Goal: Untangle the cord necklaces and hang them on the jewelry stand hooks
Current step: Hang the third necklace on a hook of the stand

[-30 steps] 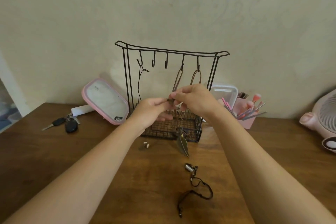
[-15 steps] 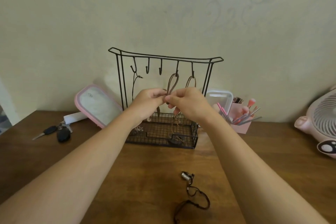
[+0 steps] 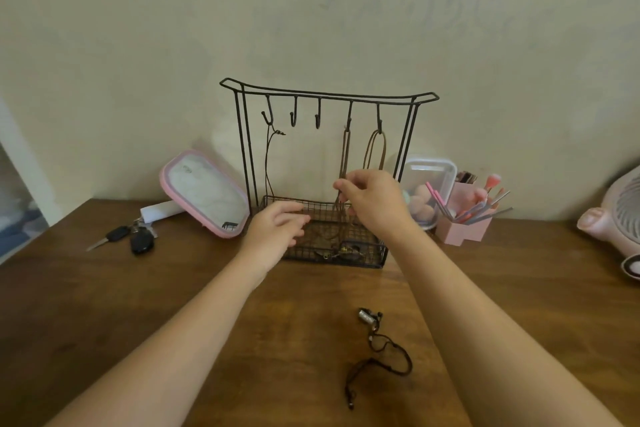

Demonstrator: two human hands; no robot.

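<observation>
We count five hooks [image 3: 293, 118] on the stand [image 3: 329, 94], three loaded; our right grip [image 3: 375, 201] pinches one brown necklace [image 3: 346, 149]; left grip [image 3: 277, 229] slack; one black necklace [image 3: 381, 347] lies on the bench [image 3: 138, 322].

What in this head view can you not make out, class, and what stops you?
1. Whether the right hand pinches the brown cord: fingertips blurred, head view.
2. Pendants in the basket: wire mesh and blur, too small.
3. Fan: cut off by the right edge.
4. Keys: too small to count.
</observation>
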